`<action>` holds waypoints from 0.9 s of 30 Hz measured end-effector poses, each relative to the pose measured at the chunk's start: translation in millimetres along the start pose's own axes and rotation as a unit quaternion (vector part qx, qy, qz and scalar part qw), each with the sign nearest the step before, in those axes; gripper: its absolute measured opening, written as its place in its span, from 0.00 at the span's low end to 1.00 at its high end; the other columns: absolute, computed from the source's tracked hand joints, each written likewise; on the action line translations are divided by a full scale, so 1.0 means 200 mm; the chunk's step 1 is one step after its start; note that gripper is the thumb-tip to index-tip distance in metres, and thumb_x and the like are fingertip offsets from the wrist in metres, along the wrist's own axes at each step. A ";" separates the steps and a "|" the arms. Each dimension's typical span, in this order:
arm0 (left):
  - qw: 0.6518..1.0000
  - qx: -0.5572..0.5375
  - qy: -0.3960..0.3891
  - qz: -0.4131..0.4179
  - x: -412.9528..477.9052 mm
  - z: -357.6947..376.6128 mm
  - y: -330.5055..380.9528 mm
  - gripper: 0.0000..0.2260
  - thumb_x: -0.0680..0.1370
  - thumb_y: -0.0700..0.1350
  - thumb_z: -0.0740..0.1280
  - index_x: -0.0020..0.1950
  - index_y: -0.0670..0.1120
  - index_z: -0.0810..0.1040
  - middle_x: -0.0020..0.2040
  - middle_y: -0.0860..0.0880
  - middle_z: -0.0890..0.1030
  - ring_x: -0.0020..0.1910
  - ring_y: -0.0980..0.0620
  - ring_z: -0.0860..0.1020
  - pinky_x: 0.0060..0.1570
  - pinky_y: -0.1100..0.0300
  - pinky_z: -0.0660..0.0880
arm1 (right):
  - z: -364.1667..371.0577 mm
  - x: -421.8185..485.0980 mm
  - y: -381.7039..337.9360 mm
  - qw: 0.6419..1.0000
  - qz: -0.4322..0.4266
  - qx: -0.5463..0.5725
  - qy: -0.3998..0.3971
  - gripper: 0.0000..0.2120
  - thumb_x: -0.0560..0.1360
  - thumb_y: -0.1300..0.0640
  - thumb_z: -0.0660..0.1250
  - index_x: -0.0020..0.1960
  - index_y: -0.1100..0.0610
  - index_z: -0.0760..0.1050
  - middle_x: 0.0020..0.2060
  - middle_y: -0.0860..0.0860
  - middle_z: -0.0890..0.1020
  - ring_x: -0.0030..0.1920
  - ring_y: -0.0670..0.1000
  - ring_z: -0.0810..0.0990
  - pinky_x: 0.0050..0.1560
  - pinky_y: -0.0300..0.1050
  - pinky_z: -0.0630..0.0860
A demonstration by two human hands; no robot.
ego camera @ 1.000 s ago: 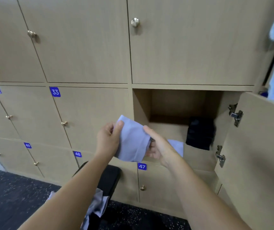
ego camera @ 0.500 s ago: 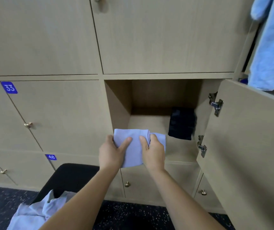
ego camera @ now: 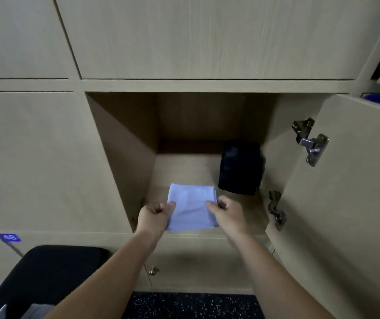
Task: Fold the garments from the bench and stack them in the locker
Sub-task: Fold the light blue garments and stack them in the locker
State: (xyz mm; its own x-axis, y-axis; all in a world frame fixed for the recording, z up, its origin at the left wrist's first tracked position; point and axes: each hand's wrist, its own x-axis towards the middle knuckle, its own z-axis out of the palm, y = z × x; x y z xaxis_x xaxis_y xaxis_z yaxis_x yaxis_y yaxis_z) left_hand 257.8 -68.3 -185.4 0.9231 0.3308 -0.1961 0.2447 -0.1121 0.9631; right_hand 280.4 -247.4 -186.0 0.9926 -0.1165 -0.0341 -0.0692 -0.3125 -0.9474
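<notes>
A folded light blue garment (ego camera: 190,207) lies at the front of the open locker's floor (ego camera: 184,171). My left hand (ego camera: 153,216) pinches its left edge and my right hand (ego camera: 227,212) pinches its right edge, fingers curled on both. A folded black garment (ego camera: 240,170) sits deeper in the locker, to the right of the blue one. At the bottom left corner a bit of pale cloth (ego camera: 32,310) shows on the black bench (ego camera: 46,270).
The locker door (ego camera: 345,192) stands open on the right, with two metal hinges (ego camera: 311,141) on its inner edge. Shut locker doors surround the opening; one carries a blue tag 48 (ego camera: 8,237). Speckled dark floor (ego camera: 191,305) lies below.
Both hands carried the folded blue garment forward from in front of the locker onto its floor. The view moved closer to the opening.
</notes>
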 end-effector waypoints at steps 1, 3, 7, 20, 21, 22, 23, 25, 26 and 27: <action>1.000 0.007 -0.004 0.015 0.07 0.02 0.02 0.16 0.77 0.46 0.71 0.32 0.42 0.72 0.29 0.46 0.66 0.32 0.50 0.63 0.35 0.57 0.63 | -0.01 0.07 0.00 1.000 -0.002 -0.003 0.002 0.06 0.74 0.61 0.70 0.38 0.61 0.77 0.34 0.56 0.80 0.36 0.49 0.75 0.36 0.43 0.69; 0.999 0.017 -0.014 0.037 0.19 0.07 0.07 0.16 0.77 0.47 0.71 0.33 0.40 0.74 0.29 0.47 0.68 0.31 0.51 0.65 0.33 0.60 0.66 | -0.02 0.22 -0.01 1.000 -0.004 -0.020 0.018 0.04 0.73 0.61 0.71 0.42 0.62 0.80 0.41 0.58 0.84 0.41 0.55 0.81 0.44 0.49 0.76; 0.998 0.032 -0.013 0.047 0.37 0.16 0.08 0.13 0.76 0.46 0.72 0.34 0.43 0.75 0.30 0.49 0.73 0.30 0.53 0.67 0.34 0.62 0.68 | -0.01 0.40 0.01 0.997 -0.003 -0.074 0.022 0.04 0.74 0.58 0.71 0.46 0.58 0.81 0.41 0.52 0.83 0.44 0.53 0.81 0.49 0.49 0.77; 0.997 0.049 0.006 0.058 0.48 0.19 -0.20 0.09 0.76 0.45 0.72 0.39 0.42 0.79 0.31 0.52 0.79 0.33 0.54 0.72 0.37 0.61 0.70 | 0.13 0.43 0.29 0.999 0.001 -0.046 0.028 0.03 0.73 0.57 0.71 0.47 0.55 0.82 0.42 0.52 0.85 0.45 0.54 0.83 0.49 0.54 0.79; 0.997 0.051 0.008 0.059 0.48 0.20 -0.20 0.09 0.76 0.45 0.72 0.41 0.41 0.80 0.33 0.51 0.79 0.34 0.54 0.73 0.37 0.62 0.71 | 0.13 0.42 0.29 0.999 -0.001 -0.040 0.027 0.03 0.73 0.57 0.71 0.47 0.55 0.82 0.42 0.52 0.85 0.45 0.54 0.83 0.49 0.55 0.79; 0.996 0.060 0.010 0.062 0.48 0.20 -0.19 0.09 0.76 0.46 0.72 0.43 0.40 0.80 0.34 0.51 0.79 0.34 0.54 0.73 0.36 0.64 0.70 | 0.14 0.42 0.30 0.999 -0.001 -0.038 0.025 0.03 0.73 0.58 0.71 0.47 0.55 0.82 0.42 0.52 0.85 0.45 0.54 0.83 0.49 0.55 0.79; 0.995 0.071 0.010 0.065 0.49 0.20 -0.18 0.08 0.76 0.46 0.72 0.43 0.41 0.80 0.34 0.51 0.79 0.34 0.54 0.73 0.34 0.67 0.70 | 0.14 0.42 0.30 0.999 -0.003 -0.038 0.023 0.03 0.73 0.58 0.71 0.47 0.55 0.81 0.43 0.52 0.85 0.45 0.54 0.83 0.50 0.55 0.79; 0.994 0.086 0.008 0.071 0.48 0.21 -0.16 0.06 0.77 0.46 0.72 0.43 0.43 0.80 0.36 0.51 0.80 0.35 0.55 0.74 0.31 0.72 0.69 | 0.14 0.41 0.30 0.999 -0.007 -0.033 0.029 0.05 0.73 0.57 0.71 0.48 0.52 0.81 0.44 0.49 0.85 0.47 0.52 0.83 0.51 0.54 0.79; 0.994 0.082 0.004 0.076 0.47 0.20 -0.14 0.05 0.77 0.45 0.71 0.44 0.46 0.79 0.37 0.52 0.81 0.35 0.56 0.75 0.31 0.74 0.69 | 0.13 0.40 0.29 0.999 -0.011 -0.034 0.034 0.06 0.73 0.57 0.71 0.50 0.52 0.81 0.46 0.49 0.85 0.48 0.52 0.83 0.52 0.53 0.79; 0.994 0.079 0.000 0.078 0.45 0.20 -0.12 0.03 0.77 0.45 0.71 0.46 0.47 0.78 0.40 0.54 0.81 0.37 0.58 0.76 0.34 0.74 0.70 | 0.12 0.39 0.28 0.997 -0.013 -0.055 0.043 0.09 0.73 0.55 0.71 0.53 0.52 0.80 0.48 0.48 0.84 0.50 0.51 0.82 0.52 0.51 0.78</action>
State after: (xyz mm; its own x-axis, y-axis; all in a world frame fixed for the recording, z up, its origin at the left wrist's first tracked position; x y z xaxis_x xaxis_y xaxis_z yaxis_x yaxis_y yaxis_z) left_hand 347.1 -72.4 -233.3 0.9537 0.2971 -0.0469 0.1424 -0.3085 0.9405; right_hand 357.0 -250.8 -248.9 0.9825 -0.1851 0.0224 -0.0579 -0.4172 -0.9070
